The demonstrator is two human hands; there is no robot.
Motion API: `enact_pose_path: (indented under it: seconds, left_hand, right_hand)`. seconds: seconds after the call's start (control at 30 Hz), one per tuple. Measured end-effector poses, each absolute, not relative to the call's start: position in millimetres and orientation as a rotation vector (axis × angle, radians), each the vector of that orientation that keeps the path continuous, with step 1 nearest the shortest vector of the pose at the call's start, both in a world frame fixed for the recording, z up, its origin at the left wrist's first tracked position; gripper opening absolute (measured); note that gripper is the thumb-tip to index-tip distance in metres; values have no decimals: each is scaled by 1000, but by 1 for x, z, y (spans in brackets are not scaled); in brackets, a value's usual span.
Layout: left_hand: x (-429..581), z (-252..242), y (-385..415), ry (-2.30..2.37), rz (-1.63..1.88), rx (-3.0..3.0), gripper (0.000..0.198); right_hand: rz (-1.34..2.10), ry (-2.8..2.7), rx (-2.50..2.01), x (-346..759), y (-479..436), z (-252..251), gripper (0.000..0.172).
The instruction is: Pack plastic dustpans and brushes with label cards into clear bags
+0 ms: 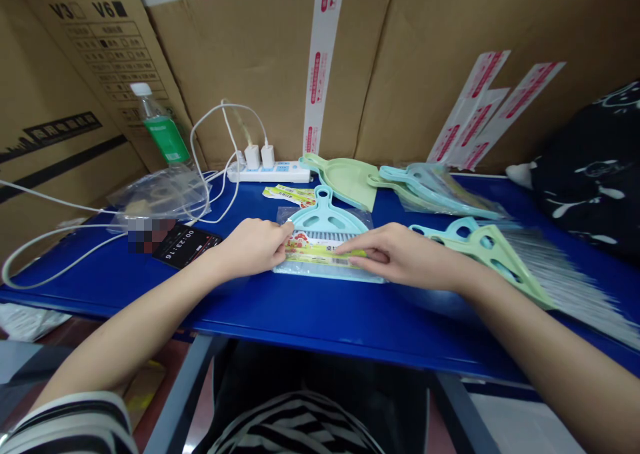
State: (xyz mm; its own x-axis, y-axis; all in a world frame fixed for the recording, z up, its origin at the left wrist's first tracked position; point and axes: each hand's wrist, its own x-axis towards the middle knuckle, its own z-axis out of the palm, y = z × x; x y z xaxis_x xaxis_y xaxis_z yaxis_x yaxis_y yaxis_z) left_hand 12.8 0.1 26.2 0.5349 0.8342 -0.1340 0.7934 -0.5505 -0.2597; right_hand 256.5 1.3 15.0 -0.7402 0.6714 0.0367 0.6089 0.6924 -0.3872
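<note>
In front of me a light-blue dustpan and brush set (324,209) lies flat in a clear plastic bag (286,215), its handle loop pointing away. A yellow-green printed label (306,254) runs across its middle, below a row of grey bristles. My left hand (256,246) is closed at the left edge, its curled fingers pinching the bag beside the label. My right hand (400,254) lies over the right side with fingers stretched out and apart, fingertips touching the label.
Green and blue dustpans (350,177) lie behind, some bagged (430,184). More dustpans (510,261) and white bristles (575,287) are at right. Loose labels (295,194), a power strip (290,172), cables, a phone (187,246) and a bottle (167,137) sit at back left. Cardboard walls the table (300,321).
</note>
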Motion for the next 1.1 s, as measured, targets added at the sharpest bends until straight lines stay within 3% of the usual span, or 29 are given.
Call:
enact_pose_path:
  seconds: [0.17,0.37,1.1]
  left_hand:
    - [13,25,-2,-1338,311,-2569,18]
    - [18,15,-5,-790,47,-2732,32]
    - [27,16,-5,-879,299,-2746,49]
  right_hand:
    - [465,-2792,-989,256,2,11,38]
    - [474,-2788,-978,256,2,12,35]
    - [522,-2775,-1027,256,3,11,35]
